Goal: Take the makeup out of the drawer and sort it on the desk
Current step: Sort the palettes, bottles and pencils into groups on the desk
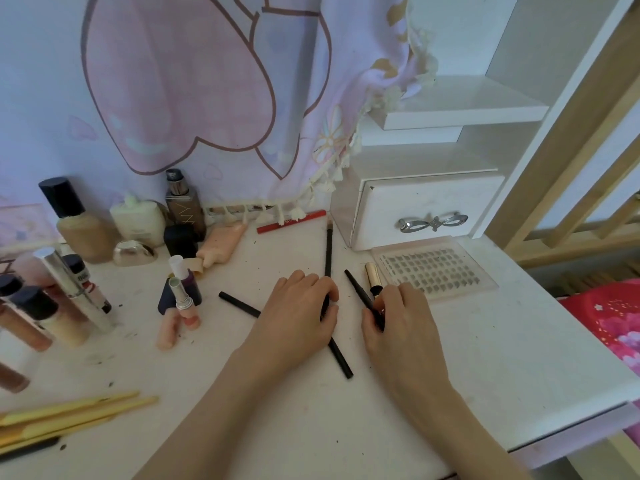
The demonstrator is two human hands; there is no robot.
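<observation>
My left hand point(299, 311) lies on the white desk point(485, 341) and pinches a long thin black brush point(328, 251) that points toward the small drawer point(426, 211), which is closed. Under that hand runs another black pencil point(341, 358), and a further black pencil point(239, 304) sticks out to its left. My right hand point(394, 323) grips a black pencil point(358, 287) with its tip pointing up and left. A gold lipstick tube point(373, 276) lies just beyond my right fingers.
Foundation bottles point(78, 223), tubes and lipsticks point(183, 289) crowd the left side. A red pencil point(291, 221) lies by the curtain. A clear lash tray point(433, 268) sits before the drawer. Yellow brushes point(69, 414) lie at the front left. The desk edge runs along the right.
</observation>
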